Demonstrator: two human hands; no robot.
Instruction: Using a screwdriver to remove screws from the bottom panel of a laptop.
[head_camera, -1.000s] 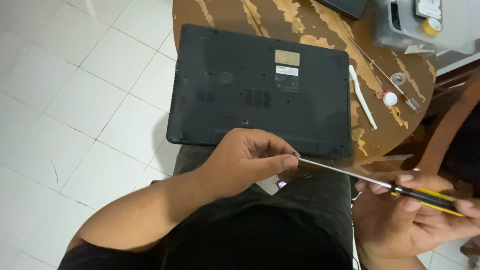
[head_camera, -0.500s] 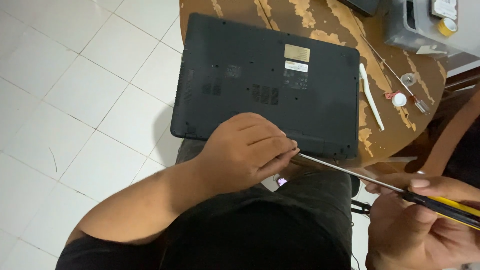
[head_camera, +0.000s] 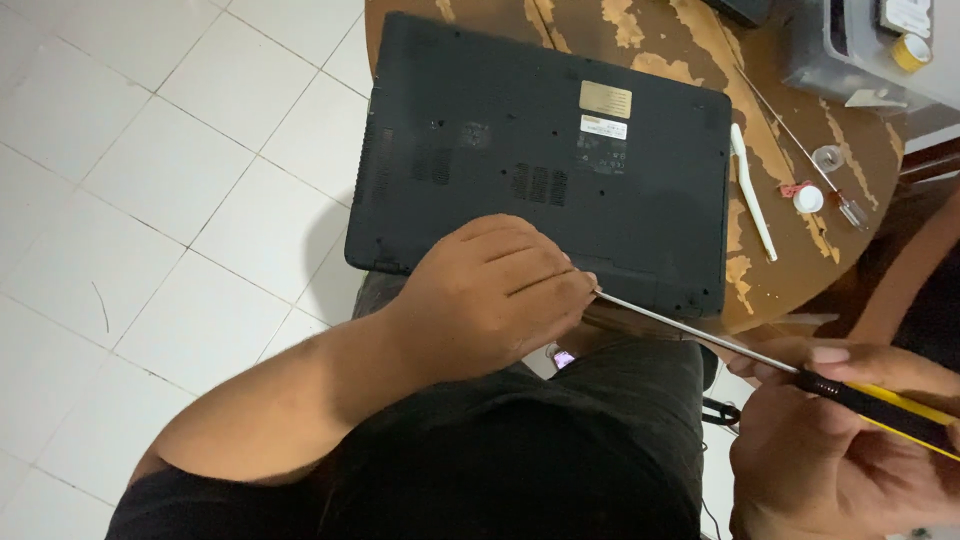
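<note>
The left hand (head_camera: 500, 290) is curled knuckles-up at the centre of the frame, its fingertips pinched around the tip of a screwdriver (head_camera: 760, 355). The thin steel shaft is slanted toward the lower right, where the yellow-and-black handle is gripped by the right hand (head_camera: 840, 440). A matte black laptop (head_camera: 540, 150), underside up, is laid above on a worn, flaking wooden table (head_camera: 700, 50).

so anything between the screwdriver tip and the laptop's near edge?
Cannot tell: the left hand covers the tip of the screwdriver at the laptop edge. The bare shaft back to the right hand is unobstructed.
</note>
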